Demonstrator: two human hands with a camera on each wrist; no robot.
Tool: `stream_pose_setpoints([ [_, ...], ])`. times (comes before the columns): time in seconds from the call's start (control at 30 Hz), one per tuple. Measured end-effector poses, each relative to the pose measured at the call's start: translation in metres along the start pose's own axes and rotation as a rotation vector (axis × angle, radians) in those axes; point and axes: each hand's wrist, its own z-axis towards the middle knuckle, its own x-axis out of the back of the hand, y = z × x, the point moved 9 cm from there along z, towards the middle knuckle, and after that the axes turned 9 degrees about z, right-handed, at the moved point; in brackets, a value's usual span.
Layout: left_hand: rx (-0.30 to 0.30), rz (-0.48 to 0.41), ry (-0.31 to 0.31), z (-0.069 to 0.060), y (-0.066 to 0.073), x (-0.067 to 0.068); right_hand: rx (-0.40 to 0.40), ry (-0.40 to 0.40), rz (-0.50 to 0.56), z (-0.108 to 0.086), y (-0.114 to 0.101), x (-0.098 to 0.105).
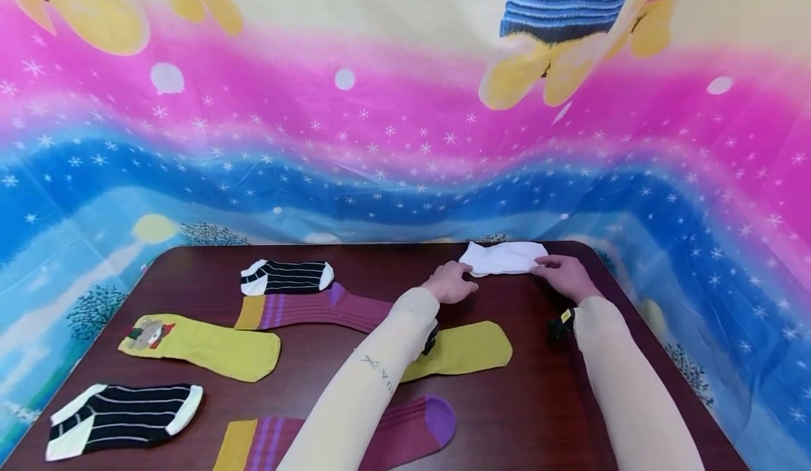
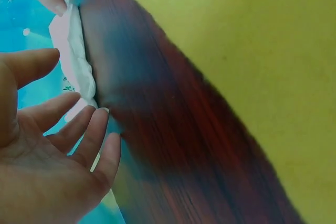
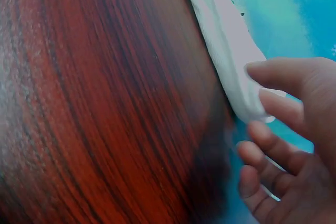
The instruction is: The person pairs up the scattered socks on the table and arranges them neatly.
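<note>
A white sock (image 1: 503, 258) lies flat near the table's far edge. My left hand (image 1: 450, 282) is at its left end, fingertips at the near corner; in the left wrist view the thumb stands well apart from the loosely bent fingers (image 2: 86, 129). At the sock's right end is my right hand (image 1: 568, 276). The right wrist view shows its thumb and index finger (image 3: 281, 107) against the white sock (image 3: 233, 61), with a gap between them and the other fingers loosely bent. Whether either hand bears on the cloth is hard to tell.
On the dark wooden table (image 1: 526, 415) lie two black striped socks (image 1: 136, 415), two purple socks with mustard cuffs (image 1: 415, 432) and two yellow-green socks (image 1: 215, 344). My left forearm passes over some of them. A patterned cloth (image 1: 405, 126) hangs behind the table.
</note>
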Motion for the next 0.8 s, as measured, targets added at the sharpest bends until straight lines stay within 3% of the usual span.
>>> stream_pose_setpoints([
  [0.17, -0.051, -0.075, 0.023, -0.003, 0.002, 0.010, 0.014, 0.098, 0.057, -0.001, -0.004, 0.008],
  [0.5, -0.121, -0.122, 0.084, -0.017, 0.006, 0.047, -0.004, 0.165, 0.098, -0.003, -0.021, 0.013],
  [0.8, -0.160, -0.212, 0.149, -0.036, -0.005, 0.078, 0.101, 0.181, 0.117, -0.006, -0.057, 0.007],
])
